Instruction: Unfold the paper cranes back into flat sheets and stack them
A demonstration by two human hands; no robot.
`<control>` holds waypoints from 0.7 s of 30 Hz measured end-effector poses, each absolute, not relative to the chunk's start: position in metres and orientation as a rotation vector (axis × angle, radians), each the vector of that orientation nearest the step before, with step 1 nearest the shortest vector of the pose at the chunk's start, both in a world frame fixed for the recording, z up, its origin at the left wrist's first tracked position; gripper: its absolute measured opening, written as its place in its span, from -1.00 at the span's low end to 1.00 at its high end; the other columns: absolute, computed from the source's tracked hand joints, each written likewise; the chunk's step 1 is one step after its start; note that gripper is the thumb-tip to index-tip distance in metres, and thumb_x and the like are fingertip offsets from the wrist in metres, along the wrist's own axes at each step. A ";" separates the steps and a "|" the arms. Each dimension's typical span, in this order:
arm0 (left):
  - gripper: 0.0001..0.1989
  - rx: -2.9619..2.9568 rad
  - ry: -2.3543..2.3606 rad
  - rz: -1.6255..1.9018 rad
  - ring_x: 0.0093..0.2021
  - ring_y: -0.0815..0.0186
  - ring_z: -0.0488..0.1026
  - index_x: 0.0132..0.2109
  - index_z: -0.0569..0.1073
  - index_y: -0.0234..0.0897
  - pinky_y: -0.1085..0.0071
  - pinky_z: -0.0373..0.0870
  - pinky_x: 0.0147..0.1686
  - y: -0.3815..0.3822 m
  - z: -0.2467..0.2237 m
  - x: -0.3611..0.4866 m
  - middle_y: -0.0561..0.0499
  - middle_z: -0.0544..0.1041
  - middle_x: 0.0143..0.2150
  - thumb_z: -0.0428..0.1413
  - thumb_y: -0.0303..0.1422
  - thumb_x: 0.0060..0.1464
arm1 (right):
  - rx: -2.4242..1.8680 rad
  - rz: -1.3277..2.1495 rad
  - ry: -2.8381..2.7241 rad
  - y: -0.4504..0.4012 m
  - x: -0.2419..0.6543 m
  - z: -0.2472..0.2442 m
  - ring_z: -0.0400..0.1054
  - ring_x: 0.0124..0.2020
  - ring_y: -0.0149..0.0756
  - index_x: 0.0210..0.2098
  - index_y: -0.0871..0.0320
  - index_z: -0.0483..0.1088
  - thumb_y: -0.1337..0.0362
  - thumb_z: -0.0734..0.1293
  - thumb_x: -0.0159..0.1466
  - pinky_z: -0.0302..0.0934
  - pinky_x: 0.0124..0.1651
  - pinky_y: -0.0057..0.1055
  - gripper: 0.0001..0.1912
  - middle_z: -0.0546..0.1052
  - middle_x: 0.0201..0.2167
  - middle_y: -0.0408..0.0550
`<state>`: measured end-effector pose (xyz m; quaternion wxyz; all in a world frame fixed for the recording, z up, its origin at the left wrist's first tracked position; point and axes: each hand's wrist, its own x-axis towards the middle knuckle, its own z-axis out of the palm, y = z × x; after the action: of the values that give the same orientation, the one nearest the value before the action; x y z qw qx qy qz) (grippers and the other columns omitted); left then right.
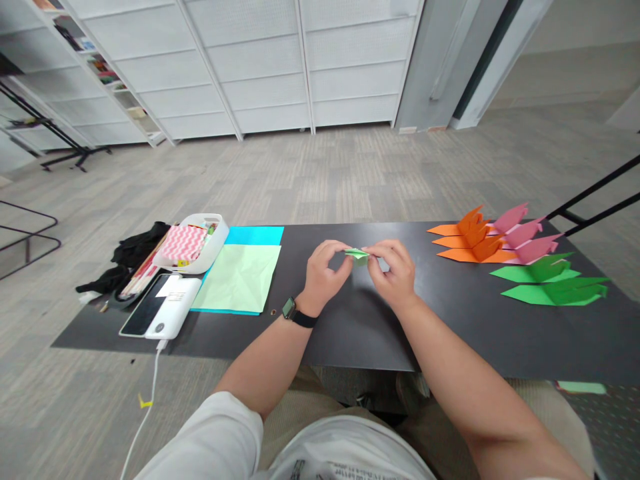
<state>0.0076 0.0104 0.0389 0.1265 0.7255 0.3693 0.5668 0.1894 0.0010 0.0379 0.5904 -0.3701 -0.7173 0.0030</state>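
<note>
Small folded green paper (357, 254), held over the middle of the dark table (350, 333) between my two hands. My left hand (325, 272) pinches its left end between thumb and fingers; my right hand (395, 272) pinches its right end likewise. My fingertips cover both ends, and the piece appears nearly edge-on, so its creases are hard to make out. To my left, a pale green sheet (240, 277) overlies blue paper (255, 235), most of which is hidden. Beside these, a white container (220, 240) holds a pink-and-white zigzag-patterned packet (183, 243), which conceals much of the interior; the small coloured items along its right side cannot be identified. Nearer me, a white device (176, 310) partly covers a dark-screened phone (145, 307); a white cable (145, 420) runs from the device out of view. To my right, orange paper figures (493, 248) partly hide the pink paper figures (535, 250); green paper figures (555, 292) lie nearer. The black frame (600, 193) at far right is cut off.
</note>
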 end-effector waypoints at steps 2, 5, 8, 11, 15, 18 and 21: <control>-0.96 2.116 1.101 1.633 -0.09 0.26 0.60 -0.11 0.52 -0.20 0.25 0.55 0.00 0.011 0.040 0.008 -0.03 0.64 -0.15 0.21 -0.41 0.30 | -0.849 0.013 -1.674 0.001 0.189 0.038 0.54 -0.20 -0.20 -0.06 -0.02 0.59 0.44 0.37 0.38 0.48 -0.12 -0.19 -0.75 0.61 -0.22 -0.05; -0.90 2.128 1.100 1.630 -0.07 0.25 0.60 -0.09 0.53 -0.20 0.24 0.56 0.02 0.010 0.042 0.007 -0.04 0.64 -0.12 0.19 -0.47 0.27 | -0.850 0.008 -1.675 0.000 0.189 0.039 0.55 -0.20 -0.21 -0.05 -0.03 0.60 0.45 0.37 0.39 0.47 -0.12 -0.20 -0.73 0.61 -0.22 -0.05; -0.85 2.144 1.079 1.632 -0.04 0.24 0.61 -0.05 0.54 -0.20 0.23 0.57 0.04 0.009 0.043 0.006 -0.05 0.65 -0.09 0.19 -0.48 0.26 | -0.845 -0.003 -1.680 -0.001 0.189 0.039 0.54 -0.19 -0.22 -0.04 -0.03 0.61 0.46 0.36 0.38 0.47 -0.12 -0.21 -0.71 0.61 -0.21 -0.05; -0.83 2.148 1.094 1.623 -0.01 0.23 0.62 -0.02 0.54 -0.20 0.22 0.57 0.08 0.009 0.042 0.005 -0.06 0.67 -0.06 0.20 -0.48 0.26 | -0.836 0.000 -1.683 0.000 0.190 0.039 0.54 -0.18 -0.22 -0.03 -0.03 0.61 0.47 0.35 0.38 0.46 -0.10 -0.21 -0.69 0.60 -0.19 -0.05; -0.82 2.184 1.074 1.572 0.00 0.23 0.65 -0.01 0.58 -0.19 0.22 0.58 0.09 0.011 0.040 0.001 -0.05 0.70 -0.05 0.18 -0.48 0.30 | -0.851 0.013 -1.669 0.001 0.193 0.039 0.53 -0.16 -0.21 -0.02 -0.04 0.61 0.47 0.32 0.39 0.46 -0.08 -0.19 -0.67 0.59 -0.18 -0.04; -0.82 2.262 1.004 1.531 0.01 0.24 0.66 0.00 0.61 -0.16 0.21 0.59 0.10 0.014 0.040 -0.002 -0.04 0.72 -0.04 0.15 -0.46 0.36 | -0.882 0.010 -1.656 0.002 0.195 0.040 0.52 -0.15 -0.18 -0.04 -0.04 0.61 0.45 0.31 0.41 0.46 -0.06 -0.16 -0.68 0.59 -0.18 -0.03; -0.79 2.285 0.963 1.496 0.02 0.26 0.67 0.00 0.63 -0.15 0.21 0.60 0.10 0.017 0.040 -0.005 -0.04 0.72 -0.03 0.10 -0.45 0.41 | -0.909 0.017 -1.653 0.002 0.197 0.040 0.53 -0.14 -0.17 -0.06 -0.04 0.61 0.42 0.31 0.41 0.46 -0.04 -0.14 -0.71 0.60 -0.18 -0.03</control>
<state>-0.0054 0.0167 0.0405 0.1226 0.7831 0.3299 0.5127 0.1972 0.0024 0.0397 0.5872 -0.3902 -0.7091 0.0075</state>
